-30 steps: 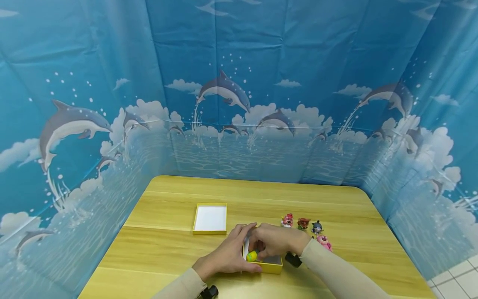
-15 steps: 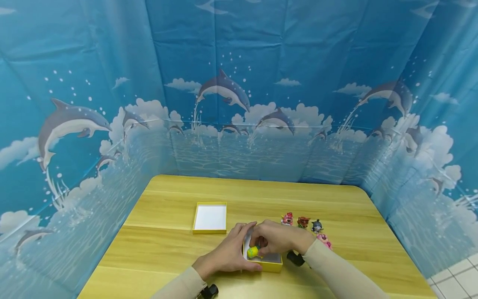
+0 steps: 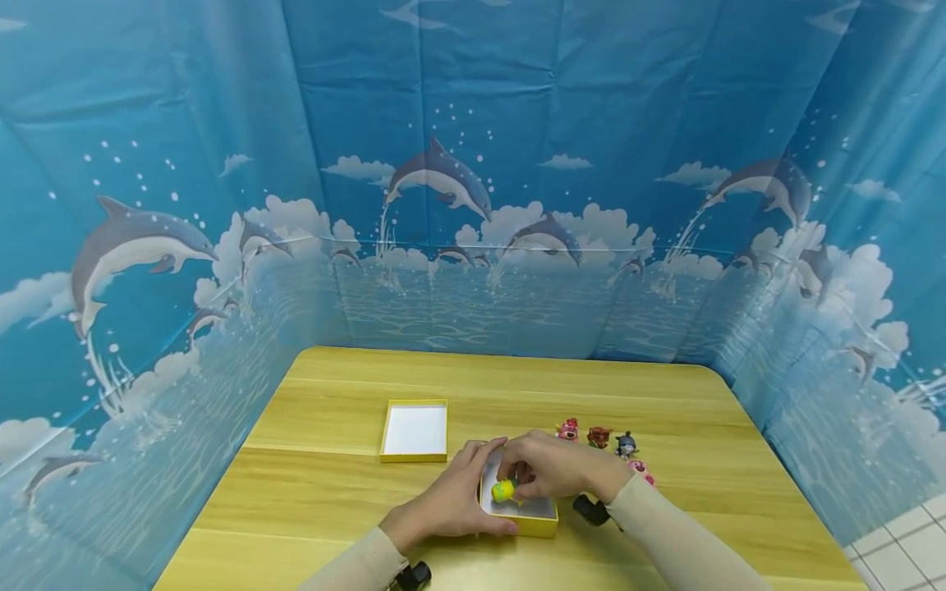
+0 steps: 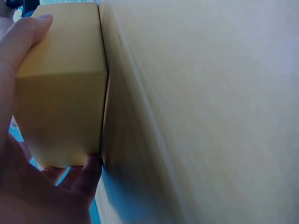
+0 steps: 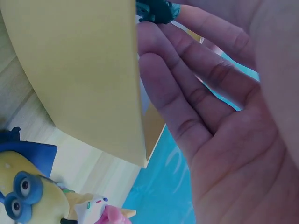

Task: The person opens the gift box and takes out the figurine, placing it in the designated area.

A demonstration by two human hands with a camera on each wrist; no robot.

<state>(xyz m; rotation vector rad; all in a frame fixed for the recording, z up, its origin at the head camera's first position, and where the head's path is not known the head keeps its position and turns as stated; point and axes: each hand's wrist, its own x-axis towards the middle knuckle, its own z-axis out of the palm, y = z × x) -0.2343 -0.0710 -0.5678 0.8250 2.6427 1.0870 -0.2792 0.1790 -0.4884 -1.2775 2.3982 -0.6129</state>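
Observation:
In the head view, my left hand (image 3: 452, 495) grips a yellow open-topped box (image 3: 537, 526) with a white inside, thumb on the near wall and fingers at the far side. The left wrist view shows that thumb and the fingertips against the closed outer faces of the box (image 4: 65, 107). My right hand (image 3: 550, 466) reaches over the box, pinching a small yellow-and-green toy figure (image 3: 503, 491). A dark teal part of the figure (image 5: 159, 11) shows near the fingers in the right wrist view; the rest of it is hidden there.
A shallow yellow-rimmed box lid (image 3: 415, 430) lies to the left, white inside up. Right of the box stand several toy figures: a red-and-pink one (image 3: 567, 429), a brown one (image 3: 599, 437), a grey one (image 3: 626, 445) and a pink one (image 3: 641, 471). A goggled yellow figure (image 5: 28, 186) stands close by.
My right hand has shifted slightly up and away with the yellow-and-green figure, uncovering more of the box's inside. The left hand keeps its grip on the box.

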